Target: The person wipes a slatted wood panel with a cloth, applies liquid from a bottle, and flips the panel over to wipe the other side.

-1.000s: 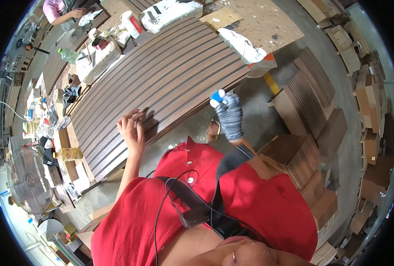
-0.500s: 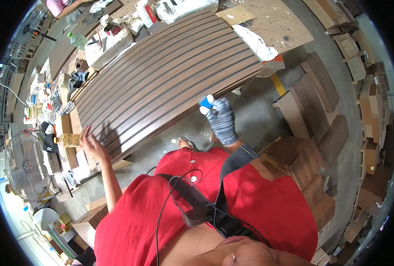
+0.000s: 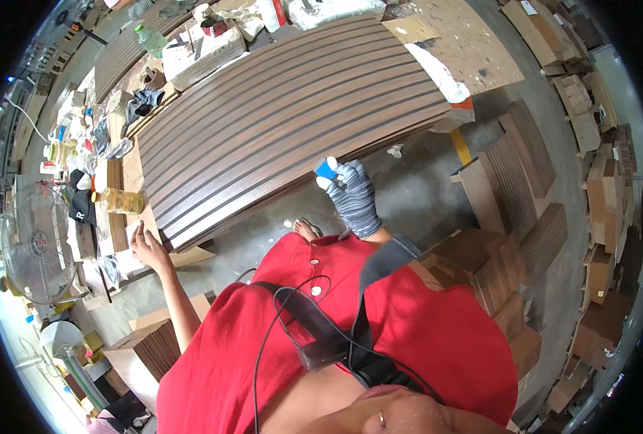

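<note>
A small blue block [image 3: 326, 170] is pinched in my right hand [image 3: 353, 197], which wears a grey knitted glove with white fingertips. That hand hovers just off the near edge of a long brown slatted panel [image 3: 285, 108] with dark grooves, which lies across the worktable. My left hand [image 3: 150, 249] is bare, its fingers apart and holding nothing. It is beside the panel's near left corner, just below a clear jar of yellowish liquid [image 3: 119, 202] lying on its side.
A white cloth [image 3: 440, 74] lies along the panel's right end. Behind stands a white-wrapped block [image 3: 204, 54] with a green bottle [image 3: 150, 40] nearby. A fan [image 3: 39, 242] stands at left. Cardboard boxes [image 3: 473, 257] and leaning slatted boards [image 3: 513, 184] fill the right side.
My left hand has drawn back from the panel's left end toward its near corner. My right hand, still pinching the blue block, has shifted left along the near edge.
</note>
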### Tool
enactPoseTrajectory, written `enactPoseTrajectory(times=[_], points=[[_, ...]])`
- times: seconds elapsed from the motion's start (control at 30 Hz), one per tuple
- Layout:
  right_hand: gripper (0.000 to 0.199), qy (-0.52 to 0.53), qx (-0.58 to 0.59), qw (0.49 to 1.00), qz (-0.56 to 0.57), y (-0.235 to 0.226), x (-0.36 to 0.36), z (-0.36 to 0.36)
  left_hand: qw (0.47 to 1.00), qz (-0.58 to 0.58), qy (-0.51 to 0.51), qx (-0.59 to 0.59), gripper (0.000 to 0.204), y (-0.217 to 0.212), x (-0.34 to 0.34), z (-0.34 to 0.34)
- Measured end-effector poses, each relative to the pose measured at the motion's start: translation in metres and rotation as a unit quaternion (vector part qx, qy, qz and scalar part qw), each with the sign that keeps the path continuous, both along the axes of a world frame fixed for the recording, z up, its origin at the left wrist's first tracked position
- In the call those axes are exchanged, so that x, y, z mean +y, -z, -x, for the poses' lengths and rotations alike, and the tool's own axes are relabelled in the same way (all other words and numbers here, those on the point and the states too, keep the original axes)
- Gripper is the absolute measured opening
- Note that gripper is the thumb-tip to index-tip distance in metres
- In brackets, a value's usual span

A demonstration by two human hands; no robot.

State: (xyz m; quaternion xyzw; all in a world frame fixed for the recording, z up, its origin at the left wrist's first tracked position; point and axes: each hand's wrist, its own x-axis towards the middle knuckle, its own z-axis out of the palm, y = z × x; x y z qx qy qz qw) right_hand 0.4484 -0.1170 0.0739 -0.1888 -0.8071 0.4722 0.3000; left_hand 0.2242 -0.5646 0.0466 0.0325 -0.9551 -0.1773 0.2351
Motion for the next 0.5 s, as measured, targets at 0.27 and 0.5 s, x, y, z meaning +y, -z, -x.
enactPoseTrajectory(times=[0.27, 0.5], points=[[0.015, 0.056, -0.079, 0.991, -0.093, -0.024, 0.015, 0.000, 0.995, -0.042, 0.087, 0.025, 0.030, -0.003, 0.007, -0.006], [0.027, -0.052, -0.042, 0.988, -0.137, 0.018, -0.015, 0.012, 0.998, -0.034, 0.054, 0.027, 0.029, -0.003, -0.005, -0.032]])
